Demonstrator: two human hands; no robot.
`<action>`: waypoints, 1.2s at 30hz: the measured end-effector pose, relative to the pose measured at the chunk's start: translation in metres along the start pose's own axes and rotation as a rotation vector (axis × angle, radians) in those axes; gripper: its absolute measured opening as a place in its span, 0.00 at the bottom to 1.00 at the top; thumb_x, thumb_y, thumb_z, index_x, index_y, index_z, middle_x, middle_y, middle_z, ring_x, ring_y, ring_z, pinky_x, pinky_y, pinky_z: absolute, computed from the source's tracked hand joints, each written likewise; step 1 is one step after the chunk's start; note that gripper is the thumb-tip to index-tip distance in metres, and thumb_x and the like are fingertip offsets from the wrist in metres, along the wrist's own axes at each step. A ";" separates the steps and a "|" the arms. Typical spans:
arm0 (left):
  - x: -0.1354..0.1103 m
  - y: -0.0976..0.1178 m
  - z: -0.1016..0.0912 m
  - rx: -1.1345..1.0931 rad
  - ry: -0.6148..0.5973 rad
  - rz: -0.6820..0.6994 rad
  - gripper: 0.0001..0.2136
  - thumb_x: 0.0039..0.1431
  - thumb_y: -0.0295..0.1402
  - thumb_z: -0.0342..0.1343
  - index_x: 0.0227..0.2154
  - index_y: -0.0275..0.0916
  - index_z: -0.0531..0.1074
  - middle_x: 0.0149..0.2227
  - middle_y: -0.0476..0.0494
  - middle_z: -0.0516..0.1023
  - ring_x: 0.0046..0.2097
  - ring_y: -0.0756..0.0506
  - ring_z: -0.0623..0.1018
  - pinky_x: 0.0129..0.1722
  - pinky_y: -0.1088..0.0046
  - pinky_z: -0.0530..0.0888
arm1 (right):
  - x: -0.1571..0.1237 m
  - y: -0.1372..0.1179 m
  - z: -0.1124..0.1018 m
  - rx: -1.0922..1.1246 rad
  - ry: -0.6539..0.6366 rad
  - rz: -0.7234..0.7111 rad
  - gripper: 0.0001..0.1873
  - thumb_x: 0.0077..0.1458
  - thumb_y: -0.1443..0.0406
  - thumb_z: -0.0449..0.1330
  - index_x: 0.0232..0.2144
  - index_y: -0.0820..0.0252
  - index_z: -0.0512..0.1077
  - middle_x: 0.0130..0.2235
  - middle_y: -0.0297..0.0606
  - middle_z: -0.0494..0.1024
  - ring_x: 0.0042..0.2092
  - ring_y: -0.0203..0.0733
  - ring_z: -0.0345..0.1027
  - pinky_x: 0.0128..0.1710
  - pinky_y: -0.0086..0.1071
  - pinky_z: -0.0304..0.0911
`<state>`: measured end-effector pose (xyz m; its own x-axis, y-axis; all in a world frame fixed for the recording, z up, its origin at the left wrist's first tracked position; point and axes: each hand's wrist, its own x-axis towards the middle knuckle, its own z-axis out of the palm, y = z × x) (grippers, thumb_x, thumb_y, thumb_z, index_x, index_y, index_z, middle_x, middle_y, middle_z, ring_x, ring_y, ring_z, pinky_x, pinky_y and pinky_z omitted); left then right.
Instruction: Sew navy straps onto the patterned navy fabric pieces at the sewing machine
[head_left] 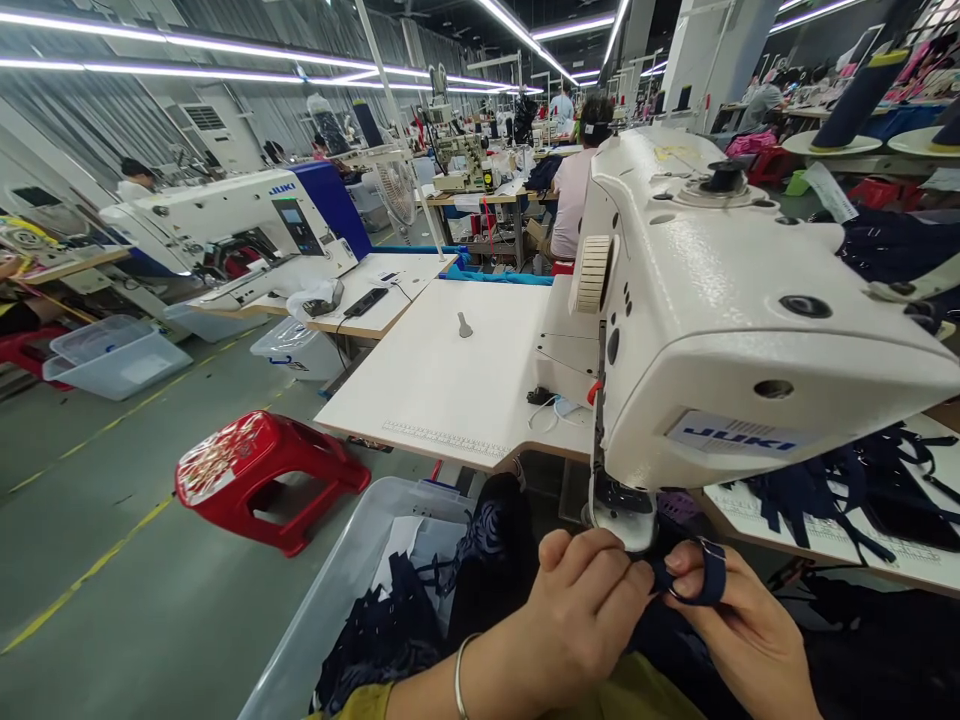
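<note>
My left hand [581, 605] is closed on one end of a narrow navy strap [712, 575], its fingertips right by the needle area of a white JUKI sewing machine [750, 340]. The strap's other part loops through the fingers of my right hand [750, 625], which pinches it between thumb and fingers. A small metal ring or slider shows on the loop. Just above my left fingers sits the rounded metal presser area [626, 520] of the machine. My left fingers hide the exact spot where strap and machine meet.
A clear plastic bin [315, 610] with navy straps stands at my left, near a red stool [262, 470]. The white tabletop [450, 370] holds a small grey metal piece [464, 325]. More navy straps [825, 490] lie at right. A person [574, 190] sits ahead.
</note>
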<state>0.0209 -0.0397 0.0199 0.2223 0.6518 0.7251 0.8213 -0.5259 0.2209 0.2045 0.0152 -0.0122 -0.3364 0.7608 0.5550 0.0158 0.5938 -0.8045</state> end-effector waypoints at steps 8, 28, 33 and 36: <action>-0.002 -0.002 0.004 -0.117 -0.057 -0.056 0.07 0.65 0.27 0.51 0.45 0.35 0.70 0.37 0.45 0.77 0.45 0.46 0.74 0.48 0.68 0.68 | 0.006 -0.004 -0.003 -0.077 -0.086 -0.103 0.18 0.52 0.79 0.60 0.37 0.50 0.74 0.34 0.32 0.78 0.36 0.39 0.72 0.33 0.30 0.71; -0.009 -0.028 0.005 0.222 -0.245 0.228 0.14 0.66 0.31 0.54 0.54 0.38 0.69 0.56 0.50 0.72 0.59 0.48 0.66 0.53 0.70 0.63 | 0.031 0.006 0.021 -0.231 0.045 0.485 0.11 0.56 0.54 0.59 0.33 0.54 0.67 0.26 0.30 0.67 0.29 0.38 0.65 0.30 0.29 0.66; -0.005 -0.032 0.003 0.259 -0.332 0.229 0.16 0.69 0.26 0.47 0.56 0.45 0.68 0.62 0.53 0.66 0.60 0.48 0.64 0.48 0.69 0.63 | 0.037 0.014 0.017 0.029 0.051 0.684 0.17 0.55 0.51 0.60 0.41 0.54 0.67 0.32 0.33 0.72 0.35 0.40 0.69 0.36 0.30 0.69; -0.003 -0.031 0.006 0.262 -0.322 0.202 0.16 0.69 0.27 0.47 0.55 0.46 0.68 0.61 0.52 0.67 0.60 0.47 0.65 0.48 0.69 0.62 | 0.043 0.022 0.009 0.022 0.065 0.645 0.17 0.57 0.50 0.57 0.41 0.55 0.71 0.36 0.36 0.76 0.39 0.42 0.71 0.42 0.31 0.69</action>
<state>-0.0022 -0.0221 0.0065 0.5093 0.7087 0.4882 0.8407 -0.5310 -0.1061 0.1819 0.0583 -0.0083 -0.2079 0.9777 -0.0304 0.1764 0.0069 -0.9843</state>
